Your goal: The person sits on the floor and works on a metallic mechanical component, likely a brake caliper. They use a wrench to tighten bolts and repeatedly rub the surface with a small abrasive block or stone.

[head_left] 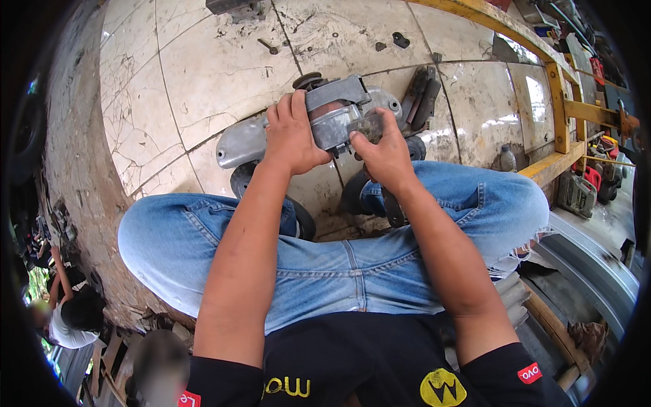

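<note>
A grey metal electric motor [332,125] with a dark pulley [308,81] at its far left end lies on the tiled floor between my feet. Under it, a long rounded metal plate [241,144] with a hole near each end sticks out on both sides. My left hand [293,132] is wrapped round the motor's left side, the thumb at its near edge. With thumb and fingers, my right hand [388,150] grips a dark grey block-like piece [368,127] at the motor's right end. Whether that piece is fixed to the motor, I cannot tell.
Dark elongated tools or parts [420,98] lie just right of the motor. Small metal pieces [401,40] are scattered farther off. A yellow metal frame [557,108] stands at the right, near a plastic bottle [507,159]. Another person [74,315] is at far left.
</note>
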A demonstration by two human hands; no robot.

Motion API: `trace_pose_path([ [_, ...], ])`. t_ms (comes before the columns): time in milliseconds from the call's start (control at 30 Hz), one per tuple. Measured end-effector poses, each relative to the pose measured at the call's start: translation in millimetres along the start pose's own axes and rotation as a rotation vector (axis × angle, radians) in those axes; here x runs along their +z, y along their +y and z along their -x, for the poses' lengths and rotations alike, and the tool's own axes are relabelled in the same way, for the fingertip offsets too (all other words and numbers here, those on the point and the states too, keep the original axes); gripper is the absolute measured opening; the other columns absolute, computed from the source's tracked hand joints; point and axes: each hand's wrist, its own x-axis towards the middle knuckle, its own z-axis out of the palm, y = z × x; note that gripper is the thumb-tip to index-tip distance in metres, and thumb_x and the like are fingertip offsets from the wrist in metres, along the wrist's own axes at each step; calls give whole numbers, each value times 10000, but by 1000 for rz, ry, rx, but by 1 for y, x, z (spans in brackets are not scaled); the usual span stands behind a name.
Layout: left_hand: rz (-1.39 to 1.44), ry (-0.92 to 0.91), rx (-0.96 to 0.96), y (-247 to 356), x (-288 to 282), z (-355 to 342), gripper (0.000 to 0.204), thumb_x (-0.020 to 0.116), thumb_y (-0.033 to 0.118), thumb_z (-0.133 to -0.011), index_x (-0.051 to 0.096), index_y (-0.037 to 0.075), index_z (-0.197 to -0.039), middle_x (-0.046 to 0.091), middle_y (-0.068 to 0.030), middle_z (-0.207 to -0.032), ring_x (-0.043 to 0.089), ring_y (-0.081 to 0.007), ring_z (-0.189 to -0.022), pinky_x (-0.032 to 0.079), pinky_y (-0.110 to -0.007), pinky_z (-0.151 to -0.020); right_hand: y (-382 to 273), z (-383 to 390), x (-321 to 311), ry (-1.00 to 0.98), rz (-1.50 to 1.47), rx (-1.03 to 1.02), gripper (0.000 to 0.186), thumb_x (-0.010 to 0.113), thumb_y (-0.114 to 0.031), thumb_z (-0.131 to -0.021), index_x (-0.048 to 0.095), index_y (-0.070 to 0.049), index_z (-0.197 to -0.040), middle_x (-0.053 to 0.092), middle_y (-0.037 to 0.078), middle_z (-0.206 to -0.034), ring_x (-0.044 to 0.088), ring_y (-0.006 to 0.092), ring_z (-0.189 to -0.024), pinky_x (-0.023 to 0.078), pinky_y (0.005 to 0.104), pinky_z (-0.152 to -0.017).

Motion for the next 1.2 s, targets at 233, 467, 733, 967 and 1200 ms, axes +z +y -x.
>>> trace_pose_path([
  [233, -13, -2, -31, 1, -1, 2, 1265, 920, 314, -513, 170, 73, -1503, 306, -187, -1470, 330, -427, -1342, 393, -541, -1096, -8, 4, 1, -36, -55, 59, 615, 728, -268, -828, 472, -23, -1331, 699, 241, -964, 703, 305, -897, 532, 384, -818],
  [467, -21, 9, -3, -1, 2, 0, 1270, 920, 315, -514, 168, 71, -1508, 299, -192, -1474, 319, -429, -1349, 392, -539, -1097, 2, 0, 2, -15, -6, -39, 631, 729, -280, -826, 461, -26, -1339, 693, 260, -983, 699, 358, -907, 528, 413, -830],
  [733, -32, 1, -1, -2, 1, 1, 1267, 917, 319, -517, 172, 63, -1508, 296, -209, -1483, 302, -431, -1367, 390, -538, -1102, -4, 0, -1, -14, 18, 32, 629, 719, -282, -826, 462, -31, -1342, 688, 285, -988, 697, 389, -929, 526, 424, -834],
  [967, -6, -12, -18, 3, -2, 0, 1273, 916, 320, -503, 177, 60, -1506, 296, -207, -1485, 304, -433, -1367, 384, -530, -1109, -3, -2, 1, -63, 48, -78, 628, 718, -279, -833, 463, -34, -1351, 690, 252, -951, 698, 337, -824, 536, 406, -767],
  [1200, -17, 3, -3, -2, 1, 1, 1270, 920, 320, -509, 176, 67, -1508, 306, -197, -1480, 324, -428, -1354, 394, -528, -1098, -21, -7, -18, -54, -43, 27, 653, 715, -306, -883, 418, -9, -1384, 664, 138, -767, 595, 162, -516, 482, 347, -495],
])
